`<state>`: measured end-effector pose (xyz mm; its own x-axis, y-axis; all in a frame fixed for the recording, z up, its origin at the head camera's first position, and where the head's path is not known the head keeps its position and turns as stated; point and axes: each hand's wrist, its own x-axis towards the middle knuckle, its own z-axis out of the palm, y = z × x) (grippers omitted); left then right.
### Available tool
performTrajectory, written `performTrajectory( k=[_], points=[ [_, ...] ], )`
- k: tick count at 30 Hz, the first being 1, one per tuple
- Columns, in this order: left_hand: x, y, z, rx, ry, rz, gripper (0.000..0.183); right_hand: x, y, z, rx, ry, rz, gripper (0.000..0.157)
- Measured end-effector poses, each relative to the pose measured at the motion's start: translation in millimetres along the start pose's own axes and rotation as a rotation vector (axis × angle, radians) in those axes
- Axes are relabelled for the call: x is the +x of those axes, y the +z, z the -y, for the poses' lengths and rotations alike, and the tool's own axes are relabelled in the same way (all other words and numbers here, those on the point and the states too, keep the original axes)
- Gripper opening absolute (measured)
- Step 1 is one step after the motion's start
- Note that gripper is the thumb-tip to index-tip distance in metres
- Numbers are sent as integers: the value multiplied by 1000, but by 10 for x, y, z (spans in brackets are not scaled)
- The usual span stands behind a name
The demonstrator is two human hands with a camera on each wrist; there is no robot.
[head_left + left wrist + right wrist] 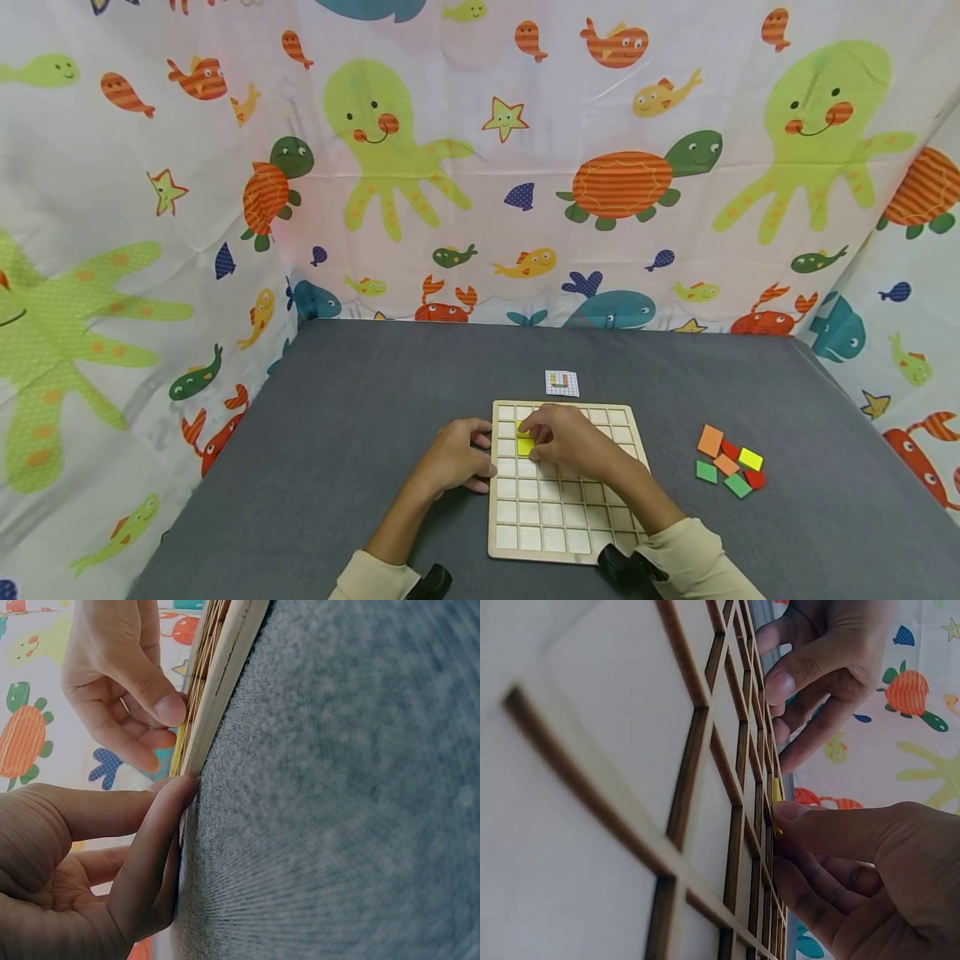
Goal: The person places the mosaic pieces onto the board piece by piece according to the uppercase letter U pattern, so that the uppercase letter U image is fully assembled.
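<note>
A wooden grid board with pale square cells lies flat on the table. My left hand is at its left side, fingertips touching the frame's edge, as the left wrist view also shows. Over the upper left cells, my right hand pinches a yellow tile between thumb and fingers. More yellow shows just above it, partly behind the fingers. In the right wrist view, the thumb of the right hand touches the yellow tile, which is seen almost edge-on.
Right of the board lies a loose group of coloured tiles: orange, green, red and yellow. A small printed pattern card lies beyond the board's far edge. The grey tabletop meets a patterned curtain behind.
</note>
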<state>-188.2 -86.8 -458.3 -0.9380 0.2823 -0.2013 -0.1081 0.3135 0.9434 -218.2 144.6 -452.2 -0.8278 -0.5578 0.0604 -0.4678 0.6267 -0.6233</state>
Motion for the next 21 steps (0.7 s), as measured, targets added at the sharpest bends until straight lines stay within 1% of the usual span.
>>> performTrajectory(
  k=[6,13,21],
  points=[
    [1,1,4,4,0,1,67,-19,-24,0,14,-13,5,32],
    [9,6,21,-11,12,6,68,-120,-98,-62,50,-6,-12,29],
    [-7,-1,22,-11,13,12,70,-305,-230,-205,62,3,-71,31]
  ],
)
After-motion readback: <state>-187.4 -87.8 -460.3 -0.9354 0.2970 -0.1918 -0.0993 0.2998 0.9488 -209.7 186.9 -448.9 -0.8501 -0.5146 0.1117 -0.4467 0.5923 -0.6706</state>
